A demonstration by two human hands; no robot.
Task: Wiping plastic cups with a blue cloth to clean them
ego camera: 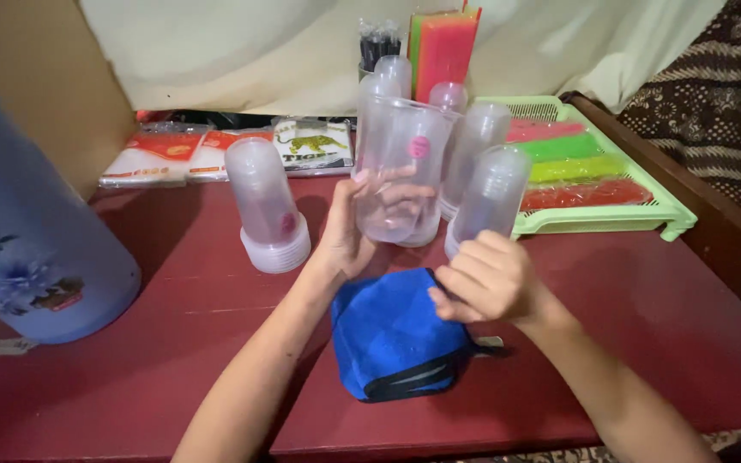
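Several upturned cup stacks (265,206) crowd behind; left hand (349,231) holds clear cup (400,167), right hand (486,279) pinches blue cloth (392,339).

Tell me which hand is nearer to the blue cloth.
Right. The right hand pinches the upper edge of the blue cloth on the red table. The left hand is above it, holding a clear plastic cup.

Flat red-and-white packets (165,159), perhaps three, against back wall
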